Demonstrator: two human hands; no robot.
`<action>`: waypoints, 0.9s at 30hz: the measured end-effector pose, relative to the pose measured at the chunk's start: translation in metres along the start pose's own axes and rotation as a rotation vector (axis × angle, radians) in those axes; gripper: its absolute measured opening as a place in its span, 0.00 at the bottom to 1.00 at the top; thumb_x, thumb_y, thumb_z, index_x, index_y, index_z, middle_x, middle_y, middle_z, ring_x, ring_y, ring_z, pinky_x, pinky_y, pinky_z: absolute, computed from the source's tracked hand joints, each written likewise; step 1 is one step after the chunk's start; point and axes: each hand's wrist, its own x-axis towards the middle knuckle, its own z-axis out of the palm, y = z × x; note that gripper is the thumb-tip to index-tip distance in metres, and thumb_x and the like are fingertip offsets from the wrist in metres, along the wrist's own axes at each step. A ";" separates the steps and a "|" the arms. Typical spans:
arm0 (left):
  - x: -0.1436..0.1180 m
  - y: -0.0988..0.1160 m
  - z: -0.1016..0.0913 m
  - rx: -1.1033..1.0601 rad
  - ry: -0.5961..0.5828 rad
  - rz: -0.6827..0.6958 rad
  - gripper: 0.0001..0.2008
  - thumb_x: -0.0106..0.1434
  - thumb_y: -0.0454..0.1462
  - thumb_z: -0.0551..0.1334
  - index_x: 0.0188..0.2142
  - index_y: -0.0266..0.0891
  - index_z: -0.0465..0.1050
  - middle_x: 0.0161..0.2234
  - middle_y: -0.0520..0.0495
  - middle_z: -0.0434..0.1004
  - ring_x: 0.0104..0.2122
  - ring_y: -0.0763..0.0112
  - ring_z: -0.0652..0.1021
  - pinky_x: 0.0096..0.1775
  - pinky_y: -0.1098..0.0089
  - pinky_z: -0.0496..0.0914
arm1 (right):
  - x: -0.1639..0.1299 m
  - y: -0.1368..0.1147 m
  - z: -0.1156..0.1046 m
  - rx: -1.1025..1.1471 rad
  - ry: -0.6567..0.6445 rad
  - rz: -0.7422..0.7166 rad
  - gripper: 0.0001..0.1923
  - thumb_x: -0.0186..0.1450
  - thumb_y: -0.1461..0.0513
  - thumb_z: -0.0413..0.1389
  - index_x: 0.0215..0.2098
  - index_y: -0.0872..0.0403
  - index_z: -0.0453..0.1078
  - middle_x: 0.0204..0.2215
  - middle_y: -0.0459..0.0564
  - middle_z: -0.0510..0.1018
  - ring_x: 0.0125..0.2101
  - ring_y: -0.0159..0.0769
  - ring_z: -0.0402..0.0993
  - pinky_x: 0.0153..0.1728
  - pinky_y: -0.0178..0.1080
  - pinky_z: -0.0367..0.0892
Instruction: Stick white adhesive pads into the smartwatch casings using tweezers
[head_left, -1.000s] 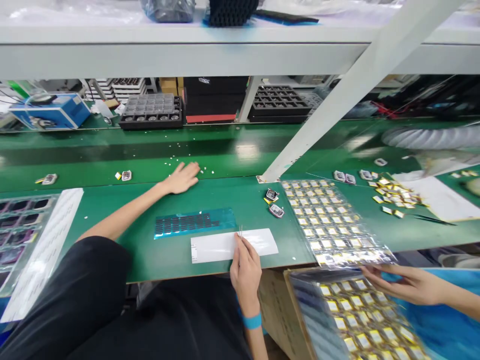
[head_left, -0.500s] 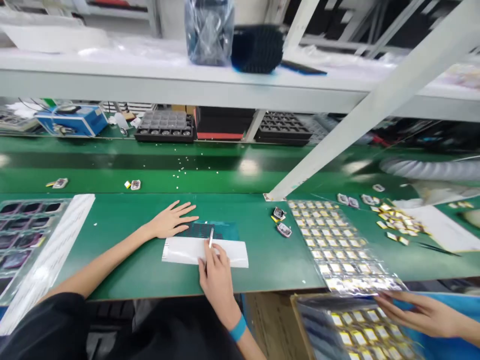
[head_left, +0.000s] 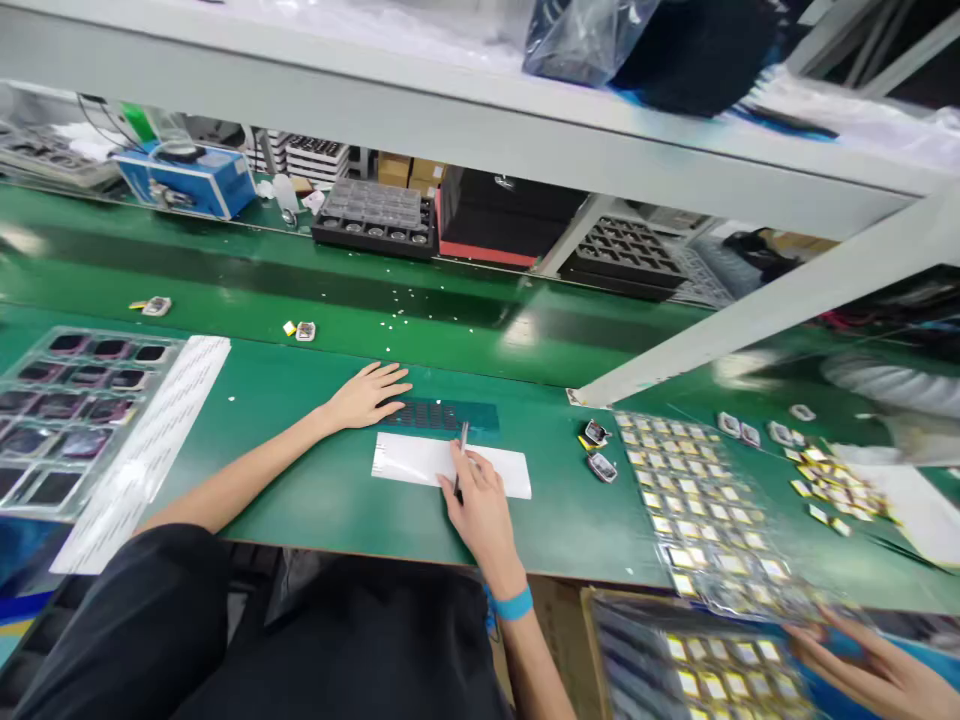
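My left hand (head_left: 369, 397) lies flat with fingers spread on the green bench, its fingertips at the left end of a translucent blue sheet (head_left: 480, 415) with rows of small dark pieces. Just nearer to me is a white strip (head_left: 416, 458), roughly parallel to the sheet. Over the strip's right half, my right hand (head_left: 478, 495) is closed around slim silver tweezers (head_left: 463, 440), which point up and away from me. Their exact tip is too small to make out.
Left lie a clear tray (head_left: 82, 395) and a long white printed strip (head_left: 150, 460). Small device cases (head_left: 601, 465) lie right of my hands, near a slanted post (head_left: 720, 310). Another person's hand (head_left: 870, 660) touches a clear tray of yellow-edged pieces (head_left: 705, 500).
The view has tilted and shifted, so the bench sits differently in the picture. My hands keep nearly the same places by the sheet and strip. The tweezers look darker and lean slightly differently.
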 end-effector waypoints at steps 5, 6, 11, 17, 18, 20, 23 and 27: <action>-0.014 0.001 -0.001 -0.101 0.042 0.254 0.25 0.74 0.52 0.61 0.65 0.46 0.75 0.68 0.42 0.72 0.71 0.51 0.68 0.72 0.45 0.56 | 0.004 -0.002 -0.012 -0.060 -0.012 -0.029 0.30 0.80 0.50 0.49 0.71 0.60 0.63 0.53 0.62 0.82 0.56 0.54 0.73 0.53 0.51 0.70; -0.017 0.002 0.000 -0.103 0.043 0.312 0.25 0.72 0.53 0.63 0.63 0.47 0.77 0.67 0.42 0.72 0.70 0.50 0.69 0.72 0.44 0.56 | 0.008 -0.004 -0.014 -0.063 -0.022 -0.040 0.30 0.80 0.49 0.49 0.71 0.60 0.63 0.54 0.61 0.82 0.57 0.54 0.72 0.54 0.51 0.70; -0.020 0.006 0.006 -0.047 0.080 0.464 0.21 0.68 0.49 0.66 0.56 0.43 0.82 0.65 0.38 0.75 0.67 0.47 0.73 0.70 0.44 0.60 | 0.040 -0.021 -0.025 -0.099 -0.227 -0.022 0.33 0.79 0.50 0.50 0.72 0.63 0.62 0.58 0.65 0.79 0.63 0.56 0.69 0.61 0.54 0.67; -0.022 0.012 0.009 -0.088 0.528 0.459 0.13 0.69 0.43 0.64 0.47 0.41 0.82 0.50 0.40 0.87 0.52 0.54 0.83 0.57 0.51 0.73 | 0.079 -0.035 -0.048 -0.164 -0.334 -0.151 0.29 0.70 0.53 0.66 0.64 0.60 0.73 0.58 0.67 0.79 0.54 0.58 0.79 0.55 0.55 0.75; -0.021 0.014 0.008 -0.091 0.626 0.435 0.11 0.71 0.41 0.62 0.47 0.41 0.82 0.47 0.41 0.87 0.48 0.56 0.83 0.54 0.53 0.75 | 0.088 -0.036 -0.059 -0.158 -0.327 -0.190 0.28 0.70 0.53 0.67 0.63 0.57 0.74 0.54 0.63 0.82 0.51 0.55 0.80 0.52 0.52 0.77; -0.014 0.022 0.000 -0.096 0.782 0.381 0.11 0.73 0.37 0.59 0.48 0.40 0.81 0.44 0.40 0.88 0.44 0.58 0.83 0.48 0.55 0.76 | 0.107 -0.040 -0.088 -0.109 -0.269 -0.255 0.26 0.74 0.53 0.62 0.66 0.53 0.72 0.53 0.58 0.83 0.51 0.48 0.81 0.51 0.47 0.78; 0.001 0.055 -0.038 -0.140 0.948 0.340 0.17 0.77 0.37 0.51 0.57 0.40 0.76 0.51 0.37 0.85 0.48 0.57 0.82 0.49 0.53 0.76 | 0.125 -0.047 -0.142 0.243 0.053 -0.279 0.20 0.78 0.55 0.54 0.64 0.49 0.73 0.55 0.55 0.82 0.53 0.44 0.80 0.54 0.47 0.77; 0.009 0.115 -0.118 -0.565 1.300 0.533 0.27 0.79 0.51 0.45 0.64 0.45 0.71 0.59 0.42 0.80 0.56 0.54 0.80 0.56 0.50 0.76 | 0.119 -0.042 -0.195 0.413 0.252 -0.326 0.21 0.75 0.51 0.59 0.63 0.44 0.74 0.51 0.52 0.84 0.53 0.45 0.80 0.55 0.49 0.77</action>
